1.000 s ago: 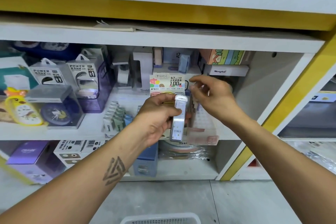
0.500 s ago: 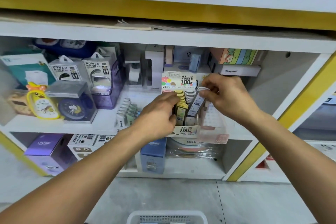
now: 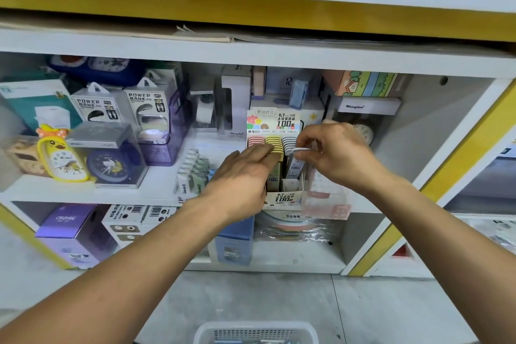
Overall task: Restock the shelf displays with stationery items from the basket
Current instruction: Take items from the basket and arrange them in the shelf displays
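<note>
The right hand [image 3: 332, 152] pinches a slim white lead case [image 3: 296, 165] by its top end, its long axis nearly upright and tilted a little, just above the right column of the display box [image 3: 283, 200] on the shelf [image 3: 156, 190]. The left hand [image 3: 245, 173], fingers almost straight, presses on the yellow cases [image 3: 275, 144] beside it. The box holds pink, yellow and grey rows; the basket [image 3: 255, 332] waits below, its contents unclear.

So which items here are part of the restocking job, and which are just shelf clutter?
In the job: lead case pinched by the right hand; display box; left hand resting on it; basket.
Lying about: duck clock; power bank boxes; purple box.
</note>
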Available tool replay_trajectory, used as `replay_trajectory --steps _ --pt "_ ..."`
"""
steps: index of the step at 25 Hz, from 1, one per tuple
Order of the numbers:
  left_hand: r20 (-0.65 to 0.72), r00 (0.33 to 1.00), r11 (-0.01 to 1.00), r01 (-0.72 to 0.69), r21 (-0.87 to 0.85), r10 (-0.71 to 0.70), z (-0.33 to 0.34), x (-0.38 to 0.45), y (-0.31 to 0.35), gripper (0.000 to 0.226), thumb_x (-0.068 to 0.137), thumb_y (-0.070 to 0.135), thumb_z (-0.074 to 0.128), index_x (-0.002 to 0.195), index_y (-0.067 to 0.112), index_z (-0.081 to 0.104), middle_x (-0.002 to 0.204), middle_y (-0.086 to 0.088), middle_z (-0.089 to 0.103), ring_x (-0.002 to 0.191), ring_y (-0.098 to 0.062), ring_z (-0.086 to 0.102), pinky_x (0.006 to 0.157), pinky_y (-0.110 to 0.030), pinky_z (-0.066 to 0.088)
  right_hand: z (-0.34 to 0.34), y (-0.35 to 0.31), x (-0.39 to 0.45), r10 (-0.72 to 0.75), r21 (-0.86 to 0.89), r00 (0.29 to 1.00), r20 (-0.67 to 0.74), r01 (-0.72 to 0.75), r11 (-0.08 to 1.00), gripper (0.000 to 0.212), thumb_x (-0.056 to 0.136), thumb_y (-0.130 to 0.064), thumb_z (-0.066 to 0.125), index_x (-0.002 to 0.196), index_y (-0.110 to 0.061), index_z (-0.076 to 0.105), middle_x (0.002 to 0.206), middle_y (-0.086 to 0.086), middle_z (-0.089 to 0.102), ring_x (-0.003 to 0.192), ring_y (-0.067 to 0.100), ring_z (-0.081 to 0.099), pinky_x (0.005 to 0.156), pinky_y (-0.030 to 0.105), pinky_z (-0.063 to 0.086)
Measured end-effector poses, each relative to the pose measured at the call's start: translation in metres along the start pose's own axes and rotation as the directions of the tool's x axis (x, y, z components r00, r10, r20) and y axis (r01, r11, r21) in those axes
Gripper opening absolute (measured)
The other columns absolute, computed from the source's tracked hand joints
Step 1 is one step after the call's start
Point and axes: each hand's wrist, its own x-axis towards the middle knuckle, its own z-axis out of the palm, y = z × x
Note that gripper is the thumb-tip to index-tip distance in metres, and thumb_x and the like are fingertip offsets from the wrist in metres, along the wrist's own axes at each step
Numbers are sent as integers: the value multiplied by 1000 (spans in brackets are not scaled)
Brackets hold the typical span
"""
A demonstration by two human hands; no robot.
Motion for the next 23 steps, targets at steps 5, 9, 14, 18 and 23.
replay_trajectory --steps 5,9,14,18,23 --pt "-50 998 999 -33 10 34 -3 3 -1 64 79 3 53 142 14 45 150 -2 38 139 -20 32 110 -41 35 -4 0 4 32 24 996 -77 -30 999 10 86 -41 74 87 -35 66 83 -10 55 80 15 52 67 31 35" --pt "-65 997 999 -27 38 29 1 5 2 63 75 4 55 137 14 47 139 0 40 130 -21 35 104 -38 38 2 0 4 2 -12 1000 -6 -2 1000 11 85 -39 75 92 -32 69 85 -7 55 82 19 54 71 34 44" --pt "-82 996 1000 -20 5 21 2 8 3 61 76 5 57 136 14 50 136 1 42 126 -21 38 102 -38 40 20 0 4 -109 -201 993 45 115 973 15 89 -32 71 98 -20 75 97 -5 67 94 13 42 76 31 37" --pt "-100 995 997 -16 -79 8 0 9 1 60 77 3 55 136 11 50 138 0 44 127 -21 39 101 -40 41 14 3 6 -69 -147 997 -39 63 987 17 94 -27 66 104 -17 75 102 -1 65 102 21 48 81 38 46" --pt "-253 967 991 -21 -132 -13 -2 -9 11 46 77 0 52 122 6 56 120 -5 53 116 -23 47 93 -40 47 5 -14 -16 -109 -67 994 -22 107 992 17 90 -15 62 100 -18 76 97 -2 72 93 19 58 79 29 44"
